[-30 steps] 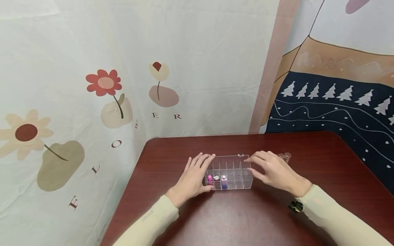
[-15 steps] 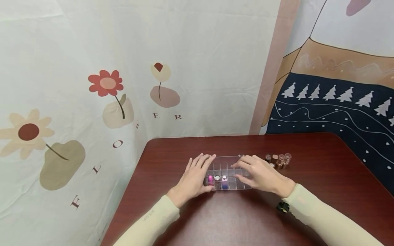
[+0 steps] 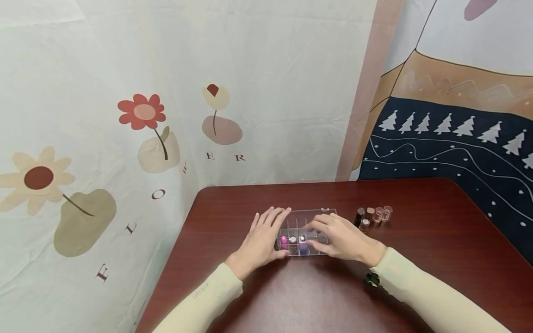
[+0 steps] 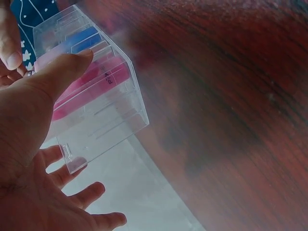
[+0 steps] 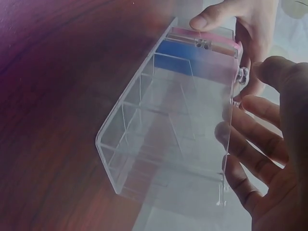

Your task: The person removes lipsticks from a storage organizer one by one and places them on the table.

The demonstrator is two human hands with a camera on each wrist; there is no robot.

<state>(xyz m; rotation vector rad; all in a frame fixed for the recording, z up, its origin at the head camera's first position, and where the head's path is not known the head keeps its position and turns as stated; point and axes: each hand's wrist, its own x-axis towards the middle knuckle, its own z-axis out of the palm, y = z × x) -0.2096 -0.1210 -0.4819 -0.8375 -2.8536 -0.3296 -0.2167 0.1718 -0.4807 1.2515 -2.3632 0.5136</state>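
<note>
A clear compartment box [image 3: 320, 231] stands on the table, its front row holding a pink lipstick-like tube [image 3: 284, 241], a dark tube with a silvery top [image 3: 293, 245] and a pink-and-blue tube [image 3: 303, 248]. My left hand [image 3: 262, 238] grips the box's left end, thumb [image 4: 72, 65] on the front wall and fingers behind. Over the box is my right hand [image 3: 343, 238], thumb and forefinger apart beside the pink-and-blue tube's shiny knob-like top [image 5: 242, 75]. Whether they touch it is hard to tell. Other right-hand fingers [image 5: 260, 154] extend along the box's open side.
To the right of the box, several small tubes stand together, among them a black tube [image 3: 359, 217], a pink-topped one [image 3: 370, 212] and a clear-topped one [image 3: 387, 213]. The reddish-brown table [image 3: 291, 296] meets printed cloth hangings [image 3: 270, 152] at its far edge.
My right hand has moved left across the box, from its right end to the pink-and-blue tube, uncovering the loose tubes on the right. The left hand keeps its grip and place.
</note>
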